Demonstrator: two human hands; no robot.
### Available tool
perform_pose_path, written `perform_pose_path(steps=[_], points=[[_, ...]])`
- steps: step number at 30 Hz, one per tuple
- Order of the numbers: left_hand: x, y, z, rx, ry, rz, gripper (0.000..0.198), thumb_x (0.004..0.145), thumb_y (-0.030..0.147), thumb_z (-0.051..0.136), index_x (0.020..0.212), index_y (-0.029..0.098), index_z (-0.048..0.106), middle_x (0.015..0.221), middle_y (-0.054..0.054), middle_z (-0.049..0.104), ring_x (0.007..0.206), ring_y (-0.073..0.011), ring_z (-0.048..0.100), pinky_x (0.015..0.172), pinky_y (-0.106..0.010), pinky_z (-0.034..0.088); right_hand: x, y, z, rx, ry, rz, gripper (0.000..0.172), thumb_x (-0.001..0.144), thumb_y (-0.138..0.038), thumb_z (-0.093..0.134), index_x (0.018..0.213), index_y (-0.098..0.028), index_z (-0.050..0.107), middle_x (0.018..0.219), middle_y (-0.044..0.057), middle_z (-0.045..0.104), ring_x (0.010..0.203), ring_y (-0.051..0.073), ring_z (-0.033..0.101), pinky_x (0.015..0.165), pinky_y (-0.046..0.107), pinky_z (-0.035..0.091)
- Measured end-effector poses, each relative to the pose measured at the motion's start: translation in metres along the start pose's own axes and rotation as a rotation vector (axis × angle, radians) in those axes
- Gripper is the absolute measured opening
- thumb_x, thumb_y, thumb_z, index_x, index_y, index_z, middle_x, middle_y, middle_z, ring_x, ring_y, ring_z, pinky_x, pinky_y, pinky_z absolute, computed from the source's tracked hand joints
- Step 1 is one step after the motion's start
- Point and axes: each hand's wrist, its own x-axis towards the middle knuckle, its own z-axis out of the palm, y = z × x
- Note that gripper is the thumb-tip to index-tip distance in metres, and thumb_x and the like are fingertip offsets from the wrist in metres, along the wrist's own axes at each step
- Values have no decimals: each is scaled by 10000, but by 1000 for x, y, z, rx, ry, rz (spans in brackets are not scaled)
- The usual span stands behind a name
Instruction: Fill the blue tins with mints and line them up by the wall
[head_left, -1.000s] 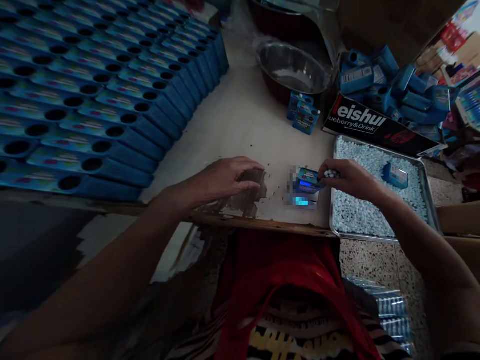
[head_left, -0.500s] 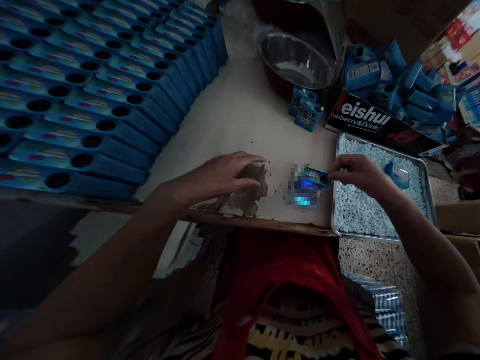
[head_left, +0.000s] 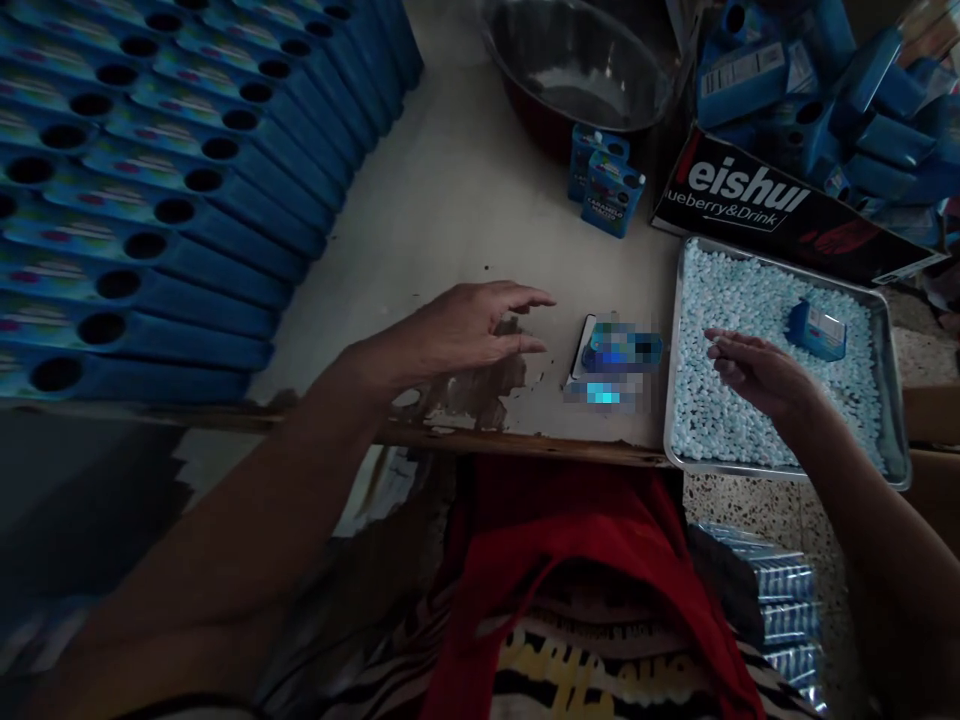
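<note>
One blue box (head_left: 624, 355), pixelated on my feed, near left hand (head_left: 480, 325), off its fingertips; thumb and fingers parted, empty. Right hand (head_left: 761, 372): fingers bunched above pale pellets (head_left: 720, 430) in tray (head_left: 891, 390); grip on any, I cannot tell. Blue carton (head_left: 817, 330) just beyond knuckles.

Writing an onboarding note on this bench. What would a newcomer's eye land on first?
Probably the rows of blue boxes with dark round holes, filling the upper left. Next, the metal tray at right, spread with small pale blue pellets and with one blue box lying among them. A bright cyan glow in a pixelated patch just left of the tray also stands out.
</note>
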Motion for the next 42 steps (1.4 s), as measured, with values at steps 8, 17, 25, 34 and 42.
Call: perform_pose_path(steps=[8, 17, 25, 34, 42], points=[[-6, 10, -2, -44, 23, -47, 720, 998, 609, 659, 1605, 222, 633, 1582, -128, 700, 1448, -341, 676, 1221, -440, 526, -18, -49, 75, -525, -333, -325, 339, 868, -430, 920, 1075, -171, 852, 773, 31, 751, 611, 107, 548, 548, 259, 411], [-3, 13, 12, -235, 35, -7, 694, 918, 487, 802, 1560, 251, 683, 1551, -103, 728, 1422, -311, 698, 1192, -426, 564, -18, -62, 95, -1047, -315, -588, 200, 942, -286, 782, 1098, -194, 868, 769, 3, 711, 700, 137, 584, 673, 292, 420], [-6, 3, 10, -138, 38, 61, 682, 931, 526, 763, 1547, 241, 692, 1568, -118, 698, 1420, -349, 678, 1161, -451, 567, -40, -76, 130, -1851, -330, -624, 425, 936, 22, 605, 1110, -233, 898, 1024, 80, 795, 850, 189, 699, 756, 313, 439], [-14, -9, 6, 3, -20, 96, 701, 999, 617, 652, 1610, 275, 626, 1711, -125, 545, 1524, -374, 579, 1226, -460, 503, -44, -78, 141, -1930, -332, -688, 432, 930, 43, 600, 1187, -191, 857, 1044, 84, 796, 855, 183, 708, 732, 299, 433], [-16, -3, -2, -19, 17, 109, 681, 1001, 636, 626, 1546, 230, 672, 1619, -129, 646, 1486, -354, 616, 1247, -454, 482, -41, -68, 136, -1593, -224, -769, 282, 915, -28, 682, 1085, -176, 853, 1068, 88, 788, 852, 179, 707, 785, 300, 500]])
